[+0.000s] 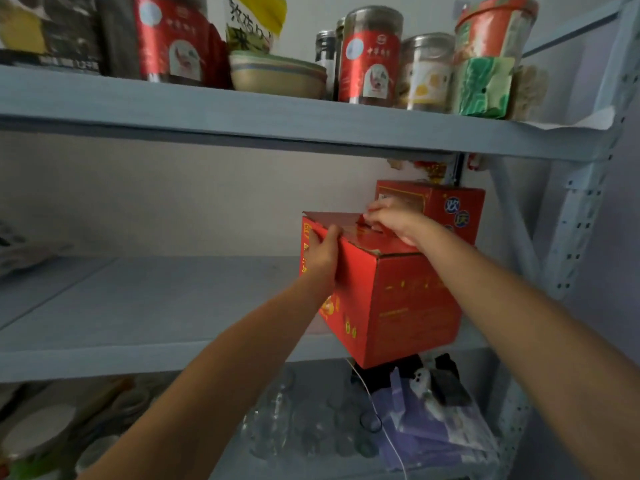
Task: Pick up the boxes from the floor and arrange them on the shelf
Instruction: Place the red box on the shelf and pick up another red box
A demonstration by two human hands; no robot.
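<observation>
Red box (398, 299) is at the right end of the middle shelf (156, 306), tilted, its near lower corner jutting out past the shelf's front edge; whether its base bears on the board cannot be told. On its left side the left hand (320, 258) clasps the upper edge, fingers curled against the panel, while on top the right hand (394, 220) curls its fingers round the carry handle. Just behind, further right, a second red box (450, 202) stands against the wall.

Grey shelf (156, 299) bears front box (408, 299), seemingly overhanging, and rear box (450, 202).
</observation>
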